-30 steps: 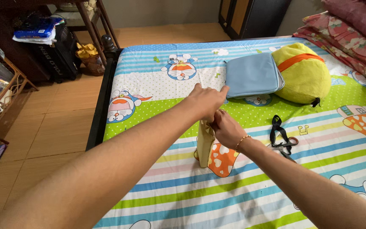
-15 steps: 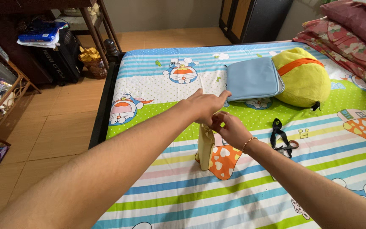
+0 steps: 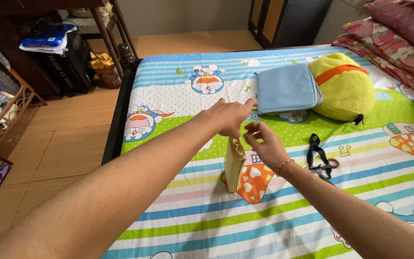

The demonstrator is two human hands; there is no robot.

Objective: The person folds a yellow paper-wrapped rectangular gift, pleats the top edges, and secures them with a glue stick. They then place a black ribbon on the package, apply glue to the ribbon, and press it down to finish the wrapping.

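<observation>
Here, small tan paper bag [image 3: 234,163] upright on bed [image 3: 283,225], mid-sheet; left hand [image 3: 228,116] above bag top, fingers curled, pinch unclear; right hand [image 3: 264,144] beside, fingers loosely spread, touching nothing; best steady top edge evenly, avoid tipping; scissors [image 3: 323,165] near.

— What is the standing bag [image 3: 234,163] under the left hand [image 3: 229,116] made of?
— Matt tan paper, creased at the top edge.
— And the surfaces around it?
— The bed sheet [image 3: 207,211] is seen as smooth printed cloth. The blue pouch [image 3: 286,88] looks like matt woven fabric, the yellow plush [image 3: 346,93] soft and fuzzy. The floor [image 3: 73,129] appears as satin-finished wood-look boards.
</observation>
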